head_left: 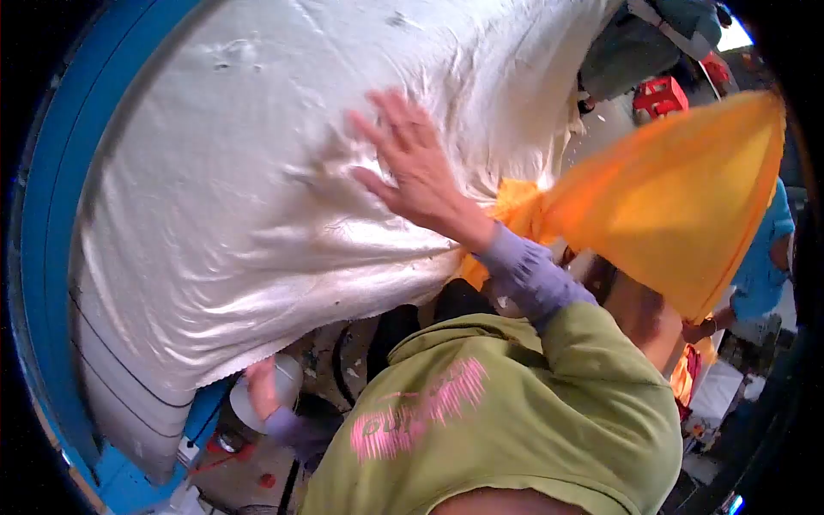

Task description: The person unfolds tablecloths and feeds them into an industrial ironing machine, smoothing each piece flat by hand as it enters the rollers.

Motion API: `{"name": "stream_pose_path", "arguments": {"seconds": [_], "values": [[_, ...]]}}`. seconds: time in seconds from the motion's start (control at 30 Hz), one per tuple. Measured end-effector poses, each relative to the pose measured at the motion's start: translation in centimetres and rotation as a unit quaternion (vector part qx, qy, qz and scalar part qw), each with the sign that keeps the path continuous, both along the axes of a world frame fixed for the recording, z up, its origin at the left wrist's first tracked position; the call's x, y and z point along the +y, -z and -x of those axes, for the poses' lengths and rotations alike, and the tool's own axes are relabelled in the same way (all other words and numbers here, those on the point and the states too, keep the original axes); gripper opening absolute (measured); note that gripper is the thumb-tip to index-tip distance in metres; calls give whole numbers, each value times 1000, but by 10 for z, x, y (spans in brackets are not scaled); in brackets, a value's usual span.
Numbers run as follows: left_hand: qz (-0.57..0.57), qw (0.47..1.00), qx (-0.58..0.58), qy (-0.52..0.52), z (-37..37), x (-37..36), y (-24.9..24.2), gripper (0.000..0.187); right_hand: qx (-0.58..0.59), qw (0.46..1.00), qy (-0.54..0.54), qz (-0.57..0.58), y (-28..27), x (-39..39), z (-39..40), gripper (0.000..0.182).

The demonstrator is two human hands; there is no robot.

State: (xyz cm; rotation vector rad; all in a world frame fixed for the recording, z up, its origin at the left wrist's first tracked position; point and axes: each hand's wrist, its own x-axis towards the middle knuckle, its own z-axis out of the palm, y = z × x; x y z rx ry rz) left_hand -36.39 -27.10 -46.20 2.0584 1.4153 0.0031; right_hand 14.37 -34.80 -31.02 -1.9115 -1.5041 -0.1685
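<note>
Right hand (410, 163): grip spread wide over white cloth (206, 163) | left hand (263, 388): at its edge, grip I can't tell

Bare left hand (263, 383) partly hidden, right hand (414, 163) blurred
The shiny cream cloth (232, 163) covers the left fingertips and runs past the top edge; the bright orange cloth (669, 197) hides part of a blue-shirted person (757, 287).

1. two hands of the wearer: one left hand (262, 386), one right hand (414, 167)
2. two purple sleeves (534, 276)
3. one green shirt (524, 403)
4. one large white cloth (257, 172)
5. at least one orange cloth (669, 202)
6. at least two other people: one in dark clothes (635, 56), one in a blue shirt (764, 275)
7. at least one red crate (661, 97)
</note>
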Motion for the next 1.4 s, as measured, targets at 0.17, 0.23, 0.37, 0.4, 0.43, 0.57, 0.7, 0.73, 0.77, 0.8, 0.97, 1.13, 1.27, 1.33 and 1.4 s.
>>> {"name": "stream_pose_path", "arguments": {"seconds": [0.17, 0.23, 0.37, 0.4, 0.43, 0.57, 0.7, 0.73, 0.77, 0.8, 0.97, 1.13, 1.27, 1.33, 1.4], "values": [[320, 835, -268, -360, -111, -13, 79, 52, -73, 995, 39, -54, -4, 109, 12, 63], [227, 863, -289, -345, -106, -11, 40, 49, -65, 997, 19, -29, -19, 131, -14, 62], [0, 836, -371, -405, -18, 26, -57, 44, 7, 985, -3, -170, -22, 138, 1, 51], [-11, 826, -389, -407, -5, 27, -66, 43, 27, 981, -11, -194, -20, 112, 23, 48], [-5, 831, -392, -395, -2, 27, -67, 43, 49, 975, -15, -218, -17, 81, 35, 47], [190, 818, -366, -402, -39, -13, -25, 40, 158, 983, -78, -50, 91, -40, 72, 45], [65, 905, -270, -324, 17, -8, -105, 41, 331, 862, 14, 385, 220, -199, 57, 46], [68, 858, -301, -410, 9, -5, -141, 42, 321, 865, 66, 380, 246, -252, 54, 43], [-112, 910, -221, -332, 42, 8, -154, 41, 439, 749, 123, 480, 236, -286, 40, 42], [-194, 890, -221, -349, 19, 0, -192, 43, 410, 792, 190, 411, 280, -349, 42, 43], [-566, 742, -226, -279, -27, 15, -247, 34, 634, 426, 645, -38, 236, -514, 32, 57], [-154, 943, -293, -35, -137, 11, -182, 37, 243, 709, 621, -229, 190, -506, 5, 51], [225, 921, -199, 250, -299, -80, -162, 52, 225, 730, 589, -263, 127, -420, -36, 49], [278, 870, -165, 373, -345, -134, -149, 64, 253, 773, 519, -263, 107, -352, -35, 47], [159, 863, -250, 409, -382, -193, -123, 68, 310, 814, 414, -263, 87, -279, -11, 46]]}}
